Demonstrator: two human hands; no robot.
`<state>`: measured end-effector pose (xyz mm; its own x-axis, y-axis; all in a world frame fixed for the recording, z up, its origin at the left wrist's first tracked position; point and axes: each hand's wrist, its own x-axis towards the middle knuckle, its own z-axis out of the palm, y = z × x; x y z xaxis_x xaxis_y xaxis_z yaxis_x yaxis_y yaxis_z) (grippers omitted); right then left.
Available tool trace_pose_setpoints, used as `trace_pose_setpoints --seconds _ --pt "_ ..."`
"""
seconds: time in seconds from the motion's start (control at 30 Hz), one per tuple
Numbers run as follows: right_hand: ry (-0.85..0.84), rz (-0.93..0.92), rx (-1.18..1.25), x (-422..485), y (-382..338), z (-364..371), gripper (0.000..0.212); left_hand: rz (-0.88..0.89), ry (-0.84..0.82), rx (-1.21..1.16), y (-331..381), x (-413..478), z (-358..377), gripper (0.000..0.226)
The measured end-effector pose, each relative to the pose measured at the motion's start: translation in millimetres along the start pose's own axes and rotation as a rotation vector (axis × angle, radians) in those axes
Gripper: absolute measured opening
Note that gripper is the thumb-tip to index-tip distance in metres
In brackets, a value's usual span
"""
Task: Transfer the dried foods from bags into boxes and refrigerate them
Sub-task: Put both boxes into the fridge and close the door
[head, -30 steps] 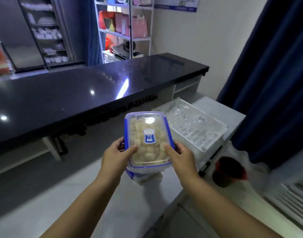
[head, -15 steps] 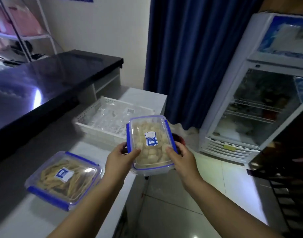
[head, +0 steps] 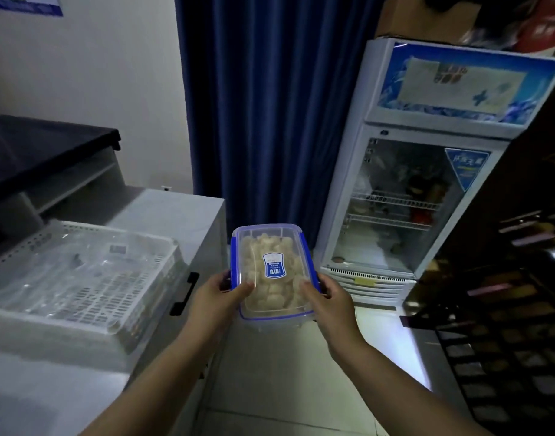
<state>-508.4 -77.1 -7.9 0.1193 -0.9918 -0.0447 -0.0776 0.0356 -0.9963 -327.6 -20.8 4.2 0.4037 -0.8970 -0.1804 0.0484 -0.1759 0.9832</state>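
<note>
1. Head view: your left hand [head: 218,295] and right hand [head: 328,298] grip the lidded box [head: 271,272] of pale dried food by its sides, thumbs on the lid, in the air over the floor.
2. The glass-door fridge [head: 405,199] stands ahead to the right, door closed; a white basket [head: 81,269] sits on the counter at left.

Clear box [head: 271,272], blue clips and rim, blue-white label, pale cream pieces inside. Curtain [head: 270,105] deep navy. Fridge [head: 427,171] white with blue header panel. Basket [head: 81,278] white, perforated grid. Counter [head: 43,143] black.
</note>
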Motion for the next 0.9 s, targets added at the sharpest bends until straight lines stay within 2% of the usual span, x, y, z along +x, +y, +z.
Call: trace_pose_setpoints --seconds 0.13,0.27,0.4,0.73,0.83,0.9 --pt "0.003 0.019 -0.006 49.1 5.1 -25.8 0.018 -0.016 0.005 0.048 -0.6 40.2 37.7 0.041" --pt "0.008 0.035 -0.010 97.1 11.9 -39.0 0.019 -0.050 -0.003 0.057 1.6 83.7 64.9 0.024" --pt "0.049 0.054 -0.004 150.4 16.9 -40.2 0.016 -0.047 -0.050 0.051 10.6 138.2 84.5 0.029" --pt "0.252 0.075 0.024 297.9 3.5 -20.8 0.018 -0.050 -0.232 0.011 45.4 315.0 124.8 0.035" --pt "0.320 0.064 0.012 337.4 -0.4 -18.2 0.016 -0.033 -0.269 0.010 53.6 363.8 139.4 0.023" --pt "0.353 0.059 0.016 359.5 -3.1 -18.5 0.014 -0.028 -0.307 0.011 55.8 390.4 150.5 0.027"
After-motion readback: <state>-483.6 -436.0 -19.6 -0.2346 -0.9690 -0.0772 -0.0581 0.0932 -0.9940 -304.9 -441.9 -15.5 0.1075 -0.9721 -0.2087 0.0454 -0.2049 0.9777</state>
